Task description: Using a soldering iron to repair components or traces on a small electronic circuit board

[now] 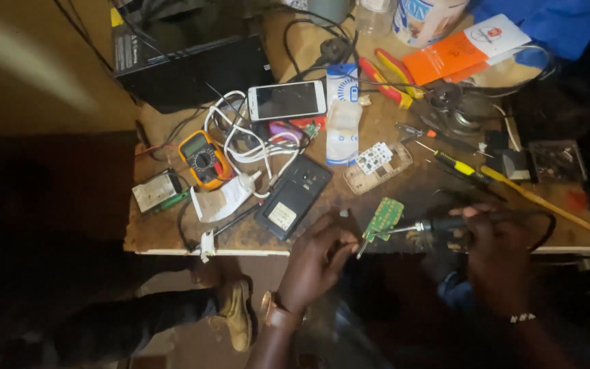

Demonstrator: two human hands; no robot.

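You're at the soldering step: your left hand (315, 263) pinches a pair of slim metal tweezers (362, 246), fingers closed on them, and the tweezers clamp the lower corner of the small green rectangular circuit board (384, 219). The board sits at the near edge of the worn brown wooden workbench (172, 236), just right of the black phone body lying back-up (293, 197), and it looks propped up off the wood rather than lying flat, though that's hard to be sure of.

Your right hand (496, 249) is wrapped tight round the dark handle of the soldering iron (438, 224). The iron's long axis runs nearly level, handle on the right, metal tip pointing left and meeting the board's right edge. The board's own long axis tilts from lower left to upper right, its top end aimed towards the pale stripped phone frame with a white keypad sheet (379, 166) farther back from it.

As I judge it, the next move wants a steady left-hand hold, so the board doesn't swivel in the tweezers, and a light, brief touch of the tip on one joint. Too long there and a pad could lift.

Left of the black phone lies the yellow multimeter (203, 158), among tangled white cables (254, 140).
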